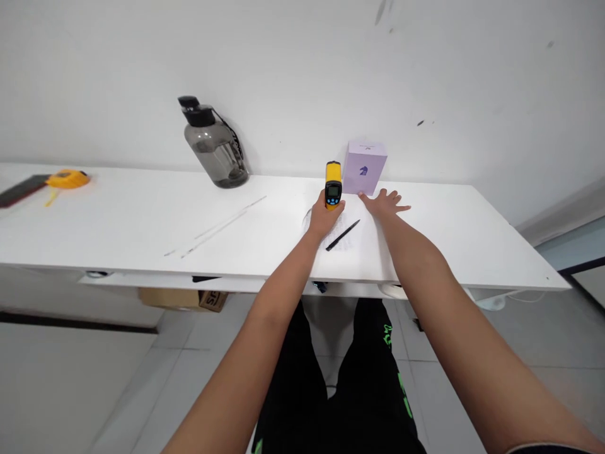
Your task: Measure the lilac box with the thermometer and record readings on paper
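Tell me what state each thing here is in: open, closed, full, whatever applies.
Left hand: closed around yellow device
Yellow device: held upright; screen too small to read
Right hand: open, fingers spread, by purple box
Purple box: closed, standing
Bottle: capped, upright, partly filled
Pen: lying flat
Tape measure: lying; too blurred to tell more

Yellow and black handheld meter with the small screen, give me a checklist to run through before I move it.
1. Left hand gripping the yellow and black handheld meter: ok, closed around its handle.
2. Small screen reading legible: cannot tell, too small.
3. Right hand open: ok, fingers spread.
4. Pale purple rectangular box upright: ok, standing.
5. Slim black pen out of the way: not ok, lying close to the left hand.
6. Grey translucent bottle well apart: ok, farther left.
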Demonstrator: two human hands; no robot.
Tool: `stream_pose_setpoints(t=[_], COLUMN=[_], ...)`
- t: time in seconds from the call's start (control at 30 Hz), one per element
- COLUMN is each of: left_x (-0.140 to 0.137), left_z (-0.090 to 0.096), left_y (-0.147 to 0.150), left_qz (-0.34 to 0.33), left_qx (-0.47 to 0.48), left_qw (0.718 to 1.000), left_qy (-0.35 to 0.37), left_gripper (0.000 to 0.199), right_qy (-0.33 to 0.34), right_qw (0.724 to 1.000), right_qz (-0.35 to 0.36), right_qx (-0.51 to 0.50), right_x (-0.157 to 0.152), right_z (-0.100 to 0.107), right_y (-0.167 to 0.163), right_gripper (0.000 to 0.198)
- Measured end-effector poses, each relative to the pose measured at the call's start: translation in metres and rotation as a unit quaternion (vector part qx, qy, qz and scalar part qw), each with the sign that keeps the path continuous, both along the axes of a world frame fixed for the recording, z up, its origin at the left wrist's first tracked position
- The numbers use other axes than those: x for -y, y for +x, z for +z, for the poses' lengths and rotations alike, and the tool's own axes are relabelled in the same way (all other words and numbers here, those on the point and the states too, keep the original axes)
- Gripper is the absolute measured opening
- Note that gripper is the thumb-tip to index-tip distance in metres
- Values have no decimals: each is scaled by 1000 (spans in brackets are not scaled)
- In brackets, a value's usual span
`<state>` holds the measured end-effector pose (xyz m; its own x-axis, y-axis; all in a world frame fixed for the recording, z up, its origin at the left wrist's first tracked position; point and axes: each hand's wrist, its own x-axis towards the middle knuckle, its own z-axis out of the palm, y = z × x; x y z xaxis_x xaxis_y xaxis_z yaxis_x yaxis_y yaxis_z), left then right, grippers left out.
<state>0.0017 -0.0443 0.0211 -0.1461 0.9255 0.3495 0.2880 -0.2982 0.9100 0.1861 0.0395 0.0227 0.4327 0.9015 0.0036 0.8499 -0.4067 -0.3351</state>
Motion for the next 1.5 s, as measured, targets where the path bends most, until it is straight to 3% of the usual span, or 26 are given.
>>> stream_pose_setpoints(t=[0.13,0.27,0.33,0.4,0.5,0.53,0.63,0.87,1.07,1.17,1.3,1.4,1.5], left_x=[-6,-15,-18,-18,-16,-15,-13,-16,-10,-6,0,1,1], left_z=[1,1,2,4,9,10,12,8,10,11,10,10,12], left_y=[0,-1,-1,-1,1,2,3,1,-1,-1,-2,-5,-7], left_qz=[28,51,58,52,27,25,33,83,112,99,67,58,52], left_qx=[3,2,-3,-22,-64,-74,-82,-47,-27,-46,-56,-32,-18], left_qw=[999,999,998,998,998,997,996,995,992,993,996,998,998], left_qy=[14,17,18,6,-10,-8,1,-22,-44,-42,-16,-18,-21], left_gripper=[38,40,44,49,55,56,54,46,42,47,51,54,57], right_qy=[21,184,234,259,151,95,46,68,55,49,166,290,386], right_qw=[1000,975,965,954,942,920,886,899,919,908,879,874,869], right_qz=[-17,-15,18,110,299,379,456,433,389,416,444,384,309], right_qx=[-12,-120,-119,-106,-17,30,73,17,31,33,62,70,18], right_x=[-2,16,41,73,114,122,130,123,126,126,128,134,145], right_z=[2,8,11,12,9,7,4,0,-1,0,5,20,32], right_y=[2,7,7,4,2,1,-6,-8,-9,-9,-1,10,16], right_gripper=[94,68,70,66,58,54,48,39,43,39,46,56,53])
